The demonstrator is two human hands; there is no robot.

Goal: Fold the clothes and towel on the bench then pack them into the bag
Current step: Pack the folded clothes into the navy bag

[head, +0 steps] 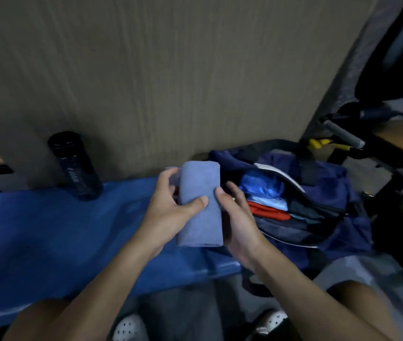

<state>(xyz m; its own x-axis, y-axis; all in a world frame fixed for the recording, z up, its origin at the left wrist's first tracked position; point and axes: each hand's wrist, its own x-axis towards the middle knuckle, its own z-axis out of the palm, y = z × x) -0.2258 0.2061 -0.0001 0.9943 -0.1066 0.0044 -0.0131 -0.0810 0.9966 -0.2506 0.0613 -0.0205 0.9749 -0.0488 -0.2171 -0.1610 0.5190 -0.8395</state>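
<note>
Head view: the folded towel [199, 205] is held upright just left of the open bag [338, 183], over the blue bench [47, 230]. The left hand [168, 210] grips the towel's far side from the bag, thumb across its front. The right hand [237, 222] clasps the side nearest the bag. Folded clothes [264, 193] lie inside the bag. A dark bottle [76, 166] stands well left of the bag.

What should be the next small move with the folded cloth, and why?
Probably carry the folded cloth rightward and lower it into the open bag. It looks fully folded, the left hand and right hand both grip it, and the bag gapes just beside it with other clothes already inside.
</note>
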